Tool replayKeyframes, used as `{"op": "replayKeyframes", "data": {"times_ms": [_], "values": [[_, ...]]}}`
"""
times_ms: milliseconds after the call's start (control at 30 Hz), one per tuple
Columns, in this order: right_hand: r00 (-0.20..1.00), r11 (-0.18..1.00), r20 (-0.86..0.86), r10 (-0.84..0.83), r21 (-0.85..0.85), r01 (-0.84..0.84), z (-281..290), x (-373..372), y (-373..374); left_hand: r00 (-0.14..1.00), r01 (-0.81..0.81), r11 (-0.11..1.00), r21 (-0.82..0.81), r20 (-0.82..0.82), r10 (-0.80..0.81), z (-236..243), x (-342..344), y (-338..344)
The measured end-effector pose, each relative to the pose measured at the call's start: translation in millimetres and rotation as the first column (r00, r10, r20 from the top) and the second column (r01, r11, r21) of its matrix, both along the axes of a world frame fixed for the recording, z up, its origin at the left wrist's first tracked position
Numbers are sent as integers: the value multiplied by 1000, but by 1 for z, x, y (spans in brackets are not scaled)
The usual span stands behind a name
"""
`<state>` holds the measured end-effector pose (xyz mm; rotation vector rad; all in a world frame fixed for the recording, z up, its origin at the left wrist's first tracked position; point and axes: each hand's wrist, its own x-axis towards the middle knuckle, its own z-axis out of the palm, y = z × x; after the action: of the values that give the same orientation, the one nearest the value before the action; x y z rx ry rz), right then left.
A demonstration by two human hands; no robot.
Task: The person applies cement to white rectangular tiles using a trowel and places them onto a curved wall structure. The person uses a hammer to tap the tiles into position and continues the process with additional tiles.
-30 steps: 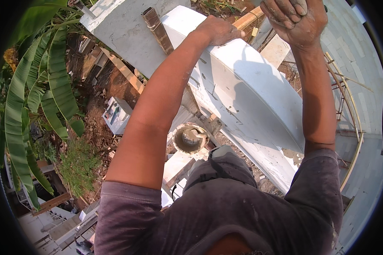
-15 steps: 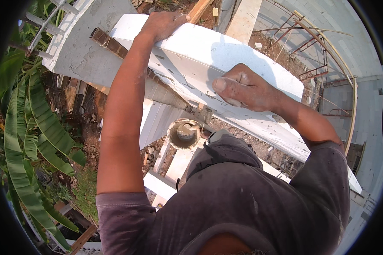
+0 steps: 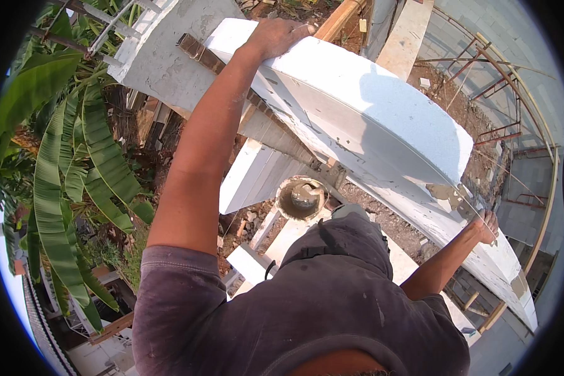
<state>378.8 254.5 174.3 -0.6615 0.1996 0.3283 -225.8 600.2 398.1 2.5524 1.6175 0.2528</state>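
My left hand (image 3: 281,37) lies over the top of a large white block (image 3: 332,69) at the far end of a white block wall (image 3: 370,163). Its thumb points right, and its other fingers bend over the block's far edge, partly hidden. Farther right, my right hand (image 3: 484,227) touches the lower top edge of the wall with its fingers apart. Beside it, grey mortar (image 3: 448,195) is smeared on the wall, and a thin line crosses near the fingers. Between my body and the wall stands a round bucket (image 3: 301,198) with grey mortar inside.
A concrete slab (image 3: 175,56) and a wooden beam (image 3: 341,19) lie beyond the wall. Stacked white blocks (image 3: 250,175) stand left of the bucket. Large banana leaves (image 3: 56,207) fill the left side. At right are bamboo poles (image 3: 548,207) and a grey block wall (image 3: 532,94).
My right hand has moved from a closed fist over the tall block down and right to the lower wall top. My left hand stays on the block. The whole view has shifted.
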Motion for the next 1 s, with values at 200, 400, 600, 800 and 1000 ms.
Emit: {"op": "replayKeyframes", "data": {"times_ms": [200,400,600,800,1000], "values": [[922,925,-152,356,-84,-371,70,-174,122,999,-24,998,-55,37,27,4,-10,-8],[957,939,34,287,186,-288,37,-26,39,999,-30,999,-23,-33,29,2,-20,-7],[833,783,-63,549,387,-487,40,-157,116,995,-6,995,-103,103,16,-2,-1,2],[329,301,121,937,205,-931,77,-158,40,933,139,990,35,330,-142,-5,-36,3],[-399,-798,-695,599,-563,-217,-29,-183,-73,725,-448,806,387,685,74,-36,-64,-162]]}}
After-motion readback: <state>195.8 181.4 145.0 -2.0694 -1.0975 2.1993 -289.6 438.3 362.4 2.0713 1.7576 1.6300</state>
